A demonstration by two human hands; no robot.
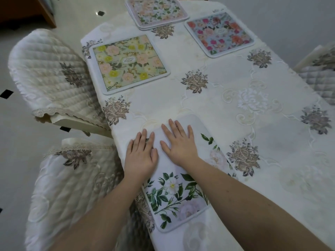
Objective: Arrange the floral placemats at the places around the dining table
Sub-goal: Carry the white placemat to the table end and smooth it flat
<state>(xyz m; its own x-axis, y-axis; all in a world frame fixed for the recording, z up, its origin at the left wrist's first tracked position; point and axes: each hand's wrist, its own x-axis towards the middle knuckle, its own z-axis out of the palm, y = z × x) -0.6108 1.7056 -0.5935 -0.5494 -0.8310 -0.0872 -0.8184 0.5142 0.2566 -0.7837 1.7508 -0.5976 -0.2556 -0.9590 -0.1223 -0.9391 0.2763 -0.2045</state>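
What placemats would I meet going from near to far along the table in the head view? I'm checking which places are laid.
White-flower placemat under both hands → yellow-and-pink placemat → bright pink-and-orange placemat → stack of pale floral placemats at the far end.

**Florals on Cream**

The near placemat point(178, 194) is printed white with white blossoms and dark green leaves. The far-left placemat point(128, 63) is patterned in yellow and pale pink flowers on light green. The far-right placemat point(220, 34) is covered in red, pink and orange blooms on blue-grey. The tablecloth point(226, 109) is cream, embroidered with taupe roses. The quilted chair covers point(52, 77) are cream, with matching taupe motifs.
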